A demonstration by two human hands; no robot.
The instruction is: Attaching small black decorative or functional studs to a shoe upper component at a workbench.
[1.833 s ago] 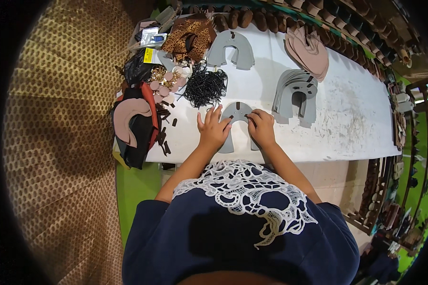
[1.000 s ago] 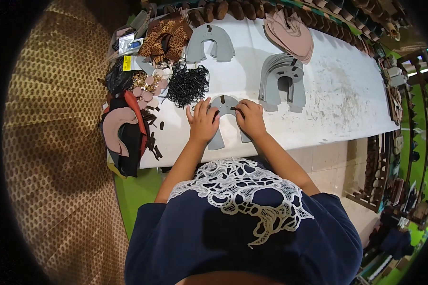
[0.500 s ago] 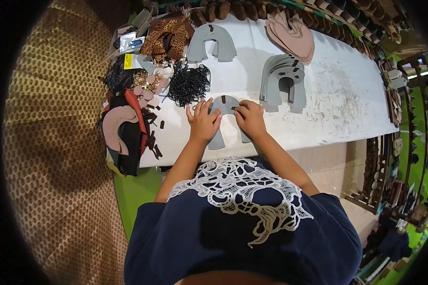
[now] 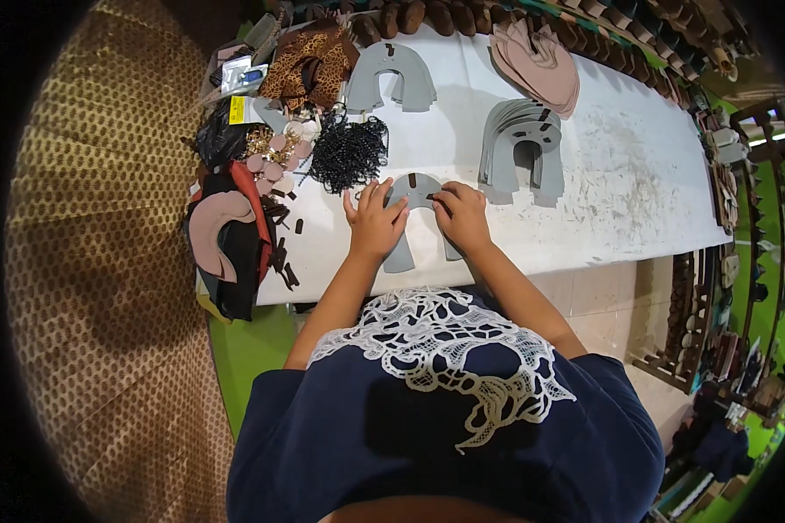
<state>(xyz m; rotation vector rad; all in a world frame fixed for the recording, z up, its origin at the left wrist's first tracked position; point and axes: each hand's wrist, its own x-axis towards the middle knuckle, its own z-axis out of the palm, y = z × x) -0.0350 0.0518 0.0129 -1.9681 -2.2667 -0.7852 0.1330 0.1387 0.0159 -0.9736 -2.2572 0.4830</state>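
Observation:
A grey U-shaped shoe upper piece (image 4: 419,186) lies flat on the white-covered table in front of me, its two legs toward my body. My left hand (image 4: 377,220) rests on its left side, fingers spread and thumb on the grey material. On the right side of the curve, my right hand (image 4: 464,216) has its fingertips drawn together at a small dark strip, pressing it on the piece. Another dark strip (image 4: 412,180) sits at the top of the curve. Beside my left hand are a heap of black cord (image 4: 349,153) and scattered dark strips (image 4: 279,259).
Stacked grey uppers (image 4: 500,139) and pink pieces (image 4: 536,65) lie to the right; more grey uppers (image 4: 392,74) are at the back. Leopard-print pieces (image 4: 310,65), pink discs (image 4: 270,170) and a pink curved piece (image 4: 214,235) crowd the left. Shoe lasts (image 4: 410,19) line the far edge.
Both hands stay nearly in place on the grey piece, with only a very slight shift of the fingers. The view has moved a little.

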